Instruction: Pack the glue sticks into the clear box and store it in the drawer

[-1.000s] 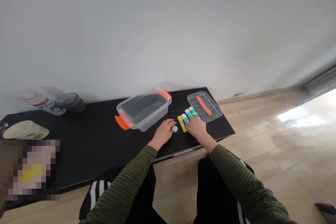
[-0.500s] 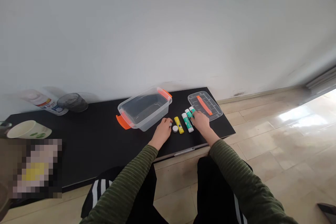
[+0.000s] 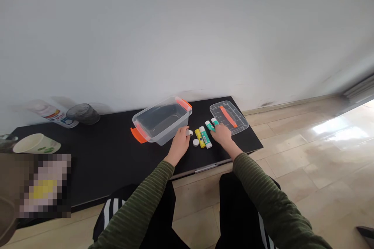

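My left hand (image 3: 180,144) is closed around a small white cylinder (image 3: 189,133) with a dark spot on its end, just right of the clear plastic box (image 3: 172,130). Its other end is hidden in my fingers. A round white cap (image 3: 195,142) lies beside that hand. Next to it are a yellow glue stick (image 3: 200,138) and a green-and-white glue stick (image 3: 205,137), side by side. My right hand (image 3: 222,134) has its fingers closed over another green glue stick (image 3: 209,126), partly hidden. One more green glue stick (image 3: 215,121) shows behind those fingers.
A clear lid (image 3: 241,120) with an orange handle lies at the right end of the black table (image 3: 117,163). To the left are a dark glass (image 3: 84,113), a labelled white bottle (image 3: 55,114), a paper cup (image 3: 36,144) and a blurred-out patch.
One green glue stick has shifted left against the yellow one, leaving a gap to the other green ones. My left hand has lifted the white cylinder slightly, turning its end into view.
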`<state>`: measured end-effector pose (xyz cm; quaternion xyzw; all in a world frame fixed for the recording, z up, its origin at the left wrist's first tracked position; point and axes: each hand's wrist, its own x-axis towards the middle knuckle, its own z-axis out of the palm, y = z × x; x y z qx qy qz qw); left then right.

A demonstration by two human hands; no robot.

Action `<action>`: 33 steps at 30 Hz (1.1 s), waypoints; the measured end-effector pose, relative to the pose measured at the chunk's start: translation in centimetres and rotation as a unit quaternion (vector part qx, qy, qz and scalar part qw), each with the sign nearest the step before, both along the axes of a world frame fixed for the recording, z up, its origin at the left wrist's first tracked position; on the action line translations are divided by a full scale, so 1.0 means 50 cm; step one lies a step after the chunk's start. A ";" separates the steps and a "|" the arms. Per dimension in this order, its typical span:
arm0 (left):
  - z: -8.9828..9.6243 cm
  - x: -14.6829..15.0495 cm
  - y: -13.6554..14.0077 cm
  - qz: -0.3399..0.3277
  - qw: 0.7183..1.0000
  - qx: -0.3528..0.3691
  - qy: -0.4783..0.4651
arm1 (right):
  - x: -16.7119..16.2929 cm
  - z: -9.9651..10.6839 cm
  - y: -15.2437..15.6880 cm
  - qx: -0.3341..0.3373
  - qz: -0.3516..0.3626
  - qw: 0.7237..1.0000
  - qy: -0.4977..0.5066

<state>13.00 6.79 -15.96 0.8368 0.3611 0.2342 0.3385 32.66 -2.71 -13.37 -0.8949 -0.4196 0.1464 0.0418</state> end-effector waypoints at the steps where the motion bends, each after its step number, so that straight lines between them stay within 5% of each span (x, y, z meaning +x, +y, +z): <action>1: 0.001 0.001 0.002 0.004 0.999 -0.032 -0.030 | 0.004 0.001 -0.001 0.012 -0.005 1.000 0.006; 4: 0.006 0.007 0.004 0.023 0.970 -0.205 -0.132 | 0.012 0.008 -0.006 0.081 -0.010 0.996 0.028; 8: 0.031 0.013 0.000 0.050 0.840 -0.454 -0.292 | 0.003 0.022 -0.028 0.209 0.037 0.973 0.096; 10: 0.045 0.012 -0.003 0.056 0.785 -0.513 -0.342 | -0.010 0.029 -0.045 0.239 0.066 0.952 0.180; 13: 0.057 0.010 -0.006 0.053 0.749 -0.542 -0.376 | -0.033 0.040 -0.066 0.243 0.104 0.926 0.270; 22: 0.056 0.005 -0.010 0.022 0.779 -0.503 -0.375 | -0.049 0.070 -0.072 0.257 0.182 0.938 0.145; 33: 0.058 -0.007 -0.018 -0.004 0.819 -0.453 -0.353 | -0.054 0.070 -0.074 0.252 0.190 0.939 0.135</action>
